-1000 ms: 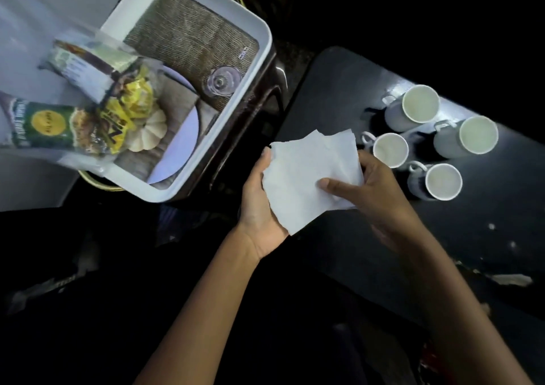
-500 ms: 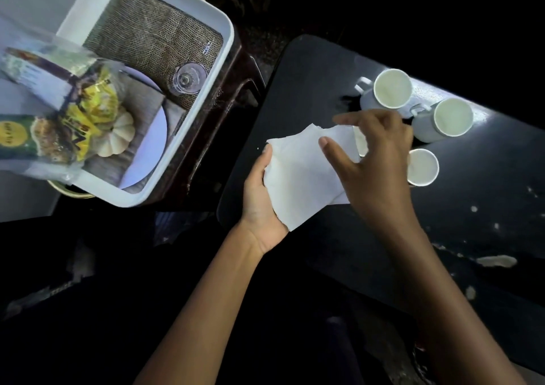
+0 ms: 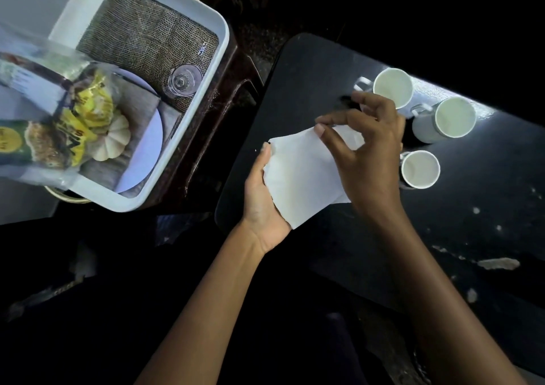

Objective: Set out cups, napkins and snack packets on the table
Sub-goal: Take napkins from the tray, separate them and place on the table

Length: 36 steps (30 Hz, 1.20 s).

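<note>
Napkins [image 3: 303, 175]: plain white. Cups [image 3: 420, 169], 3 o'clock: white. Table [image 3: 309, 84]: glossy black, pale flecks. Tray [image 3: 188, 154], 10 o'clock: white; mat [image 3: 141, 36] brown woven; snack packets [image 3: 59, 125] yellow-green.

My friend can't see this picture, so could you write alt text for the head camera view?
A person's left hand holds a stack of white napkins over a dark table while the right hand pinches the top sheet. Three white cups show beside it; a white tray of snack packets sits to the left.
</note>
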Motion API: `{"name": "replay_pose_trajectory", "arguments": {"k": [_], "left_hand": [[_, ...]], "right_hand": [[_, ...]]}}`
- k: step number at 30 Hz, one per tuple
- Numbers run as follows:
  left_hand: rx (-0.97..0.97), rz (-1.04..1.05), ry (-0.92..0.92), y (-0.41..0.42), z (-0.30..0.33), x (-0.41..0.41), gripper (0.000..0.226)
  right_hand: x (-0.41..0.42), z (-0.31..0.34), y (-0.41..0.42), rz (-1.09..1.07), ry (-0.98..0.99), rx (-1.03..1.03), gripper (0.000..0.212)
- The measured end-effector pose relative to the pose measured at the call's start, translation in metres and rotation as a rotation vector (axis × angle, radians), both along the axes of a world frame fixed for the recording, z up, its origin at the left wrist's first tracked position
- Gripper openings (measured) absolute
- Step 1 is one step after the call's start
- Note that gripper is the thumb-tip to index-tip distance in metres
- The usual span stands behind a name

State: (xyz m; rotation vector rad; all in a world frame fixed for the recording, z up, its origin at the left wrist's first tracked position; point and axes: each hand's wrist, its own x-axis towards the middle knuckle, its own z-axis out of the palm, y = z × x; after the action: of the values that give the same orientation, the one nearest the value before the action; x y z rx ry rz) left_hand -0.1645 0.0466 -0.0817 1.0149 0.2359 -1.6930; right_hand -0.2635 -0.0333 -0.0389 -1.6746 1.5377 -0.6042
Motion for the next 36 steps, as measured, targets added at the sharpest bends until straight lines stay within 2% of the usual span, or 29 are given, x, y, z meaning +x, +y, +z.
{"name": "replay_pose_trajectory", "arguments": {"k": [4, 9, 13, 20, 22, 24, 26, 28, 31, 34, 36], "left_hand": [[0.011, -0.002, 0.005, -0.003, 0.000, 0.001, 0.067], [0.043, 0.034, -0.012, -0.006, -0.005, 0.003, 0.070], [0.042, 0.042, 0.044, 0.000, -0.010, 0.003, 0.064], [-0.037, -0.036, 0.100, 0.001, -0.004, 0.003, 0.074], [-0.098, -0.056, 0.085, 0.000, -0.002, 0.001, 0.071], [-0.118, -0.074, 0.061, 0.000, -0.001, -0.001, 0.077], [-0.118, -0.091, 0.043, 0.000, -0.001, -0.002, 0.081], [-0.124, -0.082, 0.039, 0.001, -0.002, 0.000, 0.075], [-0.071, -0.054, 0.074, 0.003, -0.002, 0.003, 0.065], [-0.027, -0.025, 0.141, 0.005, -0.001, 0.004, 0.071], [-0.041, 0.000, 0.194, 0.005, 0.000, 0.004, 0.072]], "right_hand": [[-0.003, 0.003, 0.003, -0.052, -0.111, 0.003, 0.014], [-0.005, 0.004, 0.004, -0.156, -0.241, 0.025, 0.011], [-0.009, -0.001, 0.004, -0.228, -0.250, 0.067, 0.005], [-0.010, -0.013, 0.000, -0.373, -0.274, 0.100, 0.004], [-0.010, -0.016, 0.000, -0.396, -0.264, 0.102, 0.004], [-0.011, -0.017, 0.000, -0.390, -0.244, 0.113, 0.003], [-0.011, -0.017, 0.000, -0.366, -0.229, 0.138, 0.003], [-0.012, -0.016, 0.003, -0.342, -0.181, 0.121, 0.008], [-0.014, -0.006, 0.012, -0.251, -0.031, -0.057, 0.019], [-0.017, 0.003, 0.030, 0.039, 0.007, -0.226, 0.030], [-0.018, 0.003, 0.046, 0.281, 0.081, -0.267, 0.043]]}}
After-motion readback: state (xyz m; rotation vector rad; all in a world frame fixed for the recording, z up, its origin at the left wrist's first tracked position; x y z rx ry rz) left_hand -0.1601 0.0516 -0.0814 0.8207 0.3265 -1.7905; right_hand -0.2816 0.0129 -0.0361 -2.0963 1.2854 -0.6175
